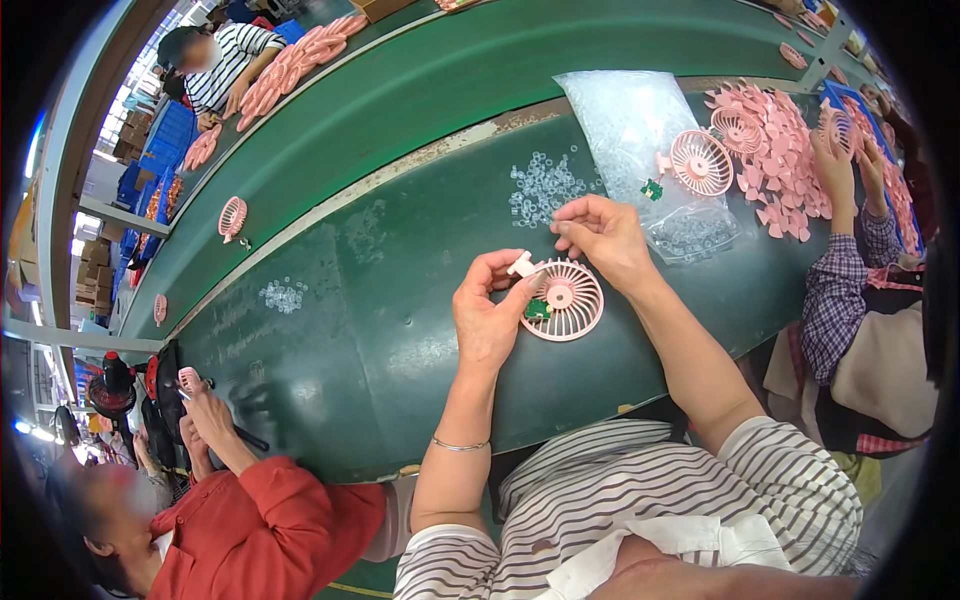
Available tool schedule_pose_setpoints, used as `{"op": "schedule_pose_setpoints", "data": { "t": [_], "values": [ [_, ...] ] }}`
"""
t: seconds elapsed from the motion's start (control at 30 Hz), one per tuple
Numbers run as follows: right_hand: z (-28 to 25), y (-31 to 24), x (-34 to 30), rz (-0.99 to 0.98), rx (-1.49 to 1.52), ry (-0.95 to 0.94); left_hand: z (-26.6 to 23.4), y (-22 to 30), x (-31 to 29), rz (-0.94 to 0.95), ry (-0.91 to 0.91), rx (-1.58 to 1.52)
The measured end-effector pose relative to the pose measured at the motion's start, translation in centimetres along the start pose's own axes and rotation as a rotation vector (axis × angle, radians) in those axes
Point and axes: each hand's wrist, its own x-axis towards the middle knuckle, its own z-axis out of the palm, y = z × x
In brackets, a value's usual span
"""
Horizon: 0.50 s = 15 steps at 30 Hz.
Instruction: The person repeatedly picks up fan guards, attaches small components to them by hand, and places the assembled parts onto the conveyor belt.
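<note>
My left hand (490,312) grips a round pink fan housing (578,318) by its stem, thumb on top, with the slatted cage facing up. A small green circuit board (537,310) shows at the housing's edge, beside my thumb. Just beyond the housing, my right hand (600,232) is raised with thumb and fingertips pinched together. Whatever lies between those fingertips, if anything, is too small to make out. A heap of small clear plastic rings (545,188) lies on the green table right by the right fingertips.
A clear plastic bag (630,120) of small parts lies beyond, with another pink fan housing (701,163) and green board (651,190) on it. Pink fan blades (780,160) are heaped at right. A co-worker's hands (835,165) work there; a red-sleeved person (250,520) sits at left. A conveyor (420,100) runs behind.
</note>
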Motion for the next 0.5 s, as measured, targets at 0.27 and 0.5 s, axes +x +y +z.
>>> {"op": "schedule_pose_setpoints", "data": {
  "t": [0.27,0.5],
  "values": [
    [-0.2,-0.1,-0.4,0.109,0.137,-0.143,1.6,0.2,-0.1,-0.011,0.01,-0.115],
    [-0.1,-0.3,-0.7,0.124,0.089,-0.137,1.1,-0.9,-0.1,0.103,-0.006,-0.105]
  ]
}}
